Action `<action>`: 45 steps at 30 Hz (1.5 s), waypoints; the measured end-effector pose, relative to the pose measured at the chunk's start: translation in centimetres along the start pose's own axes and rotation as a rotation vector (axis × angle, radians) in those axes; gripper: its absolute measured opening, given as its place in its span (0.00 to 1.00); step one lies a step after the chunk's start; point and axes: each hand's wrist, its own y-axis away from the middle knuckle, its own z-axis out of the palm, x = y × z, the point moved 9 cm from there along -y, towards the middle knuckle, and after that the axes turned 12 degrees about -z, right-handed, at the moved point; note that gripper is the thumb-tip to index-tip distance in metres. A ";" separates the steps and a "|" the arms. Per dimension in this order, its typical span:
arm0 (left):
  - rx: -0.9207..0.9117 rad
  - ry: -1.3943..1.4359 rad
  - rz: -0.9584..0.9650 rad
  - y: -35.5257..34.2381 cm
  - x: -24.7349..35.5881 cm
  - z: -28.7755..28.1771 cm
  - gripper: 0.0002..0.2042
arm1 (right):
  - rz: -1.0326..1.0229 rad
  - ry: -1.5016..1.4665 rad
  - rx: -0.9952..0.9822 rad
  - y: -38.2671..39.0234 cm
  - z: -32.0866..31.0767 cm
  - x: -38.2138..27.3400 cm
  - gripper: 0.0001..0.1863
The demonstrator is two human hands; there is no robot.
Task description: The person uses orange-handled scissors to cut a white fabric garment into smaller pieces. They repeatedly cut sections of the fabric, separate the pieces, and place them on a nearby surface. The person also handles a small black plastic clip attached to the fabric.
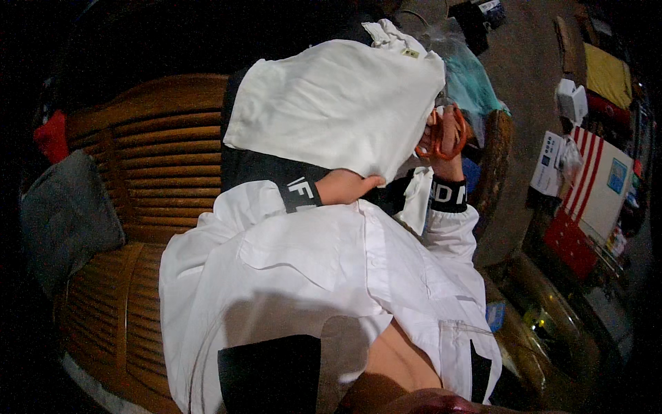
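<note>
A white cloth garment (324, 103) lies spread over my lap, with a bunched part and a small label at its far right corner. My left hand (348, 186) grips its near edge, thumb on top and fingers mostly hidden beneath the cloth. At the garment's right edge, my right hand (447, 131) is closed around the orange handles of a pair of scissors (455, 141). The blades point away from me and are hard to make out. A narrow white end of cloth (416, 200) hangs between my wrists.
I sit on a brown slatted wooden bench (165, 155) with a grey cushion (72, 207) at the left. A translucent teal plastic bag (472, 83) lies beyond my right hand, near the wooden armrest (498, 148). Farther right are a white box (548, 162) and a red-and-white striped carton (586, 172).
</note>
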 end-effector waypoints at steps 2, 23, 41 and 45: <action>-0.077 0.013 -0.221 -0.5 -0.6 -0.5 0.25 | -0.007 0.048 0.104 0.4 0.3 0.7 0.24; 0.434 -0.130 0.505 -16.4 11.7 -13.3 0.25 | -0.023 -0.372 -0.257 0.3 1.4 2.2 0.20; -0.004 0.439 0.184 -20.4 10.4 -11.4 0.15 | -0.050 -0.316 -0.325 0.8 1.6 2.3 0.20; 0.004 0.414 0.127 -19.9 11.3 -11.0 0.16 | -0.009 -0.272 -0.342 1.0 1.5 2.3 0.20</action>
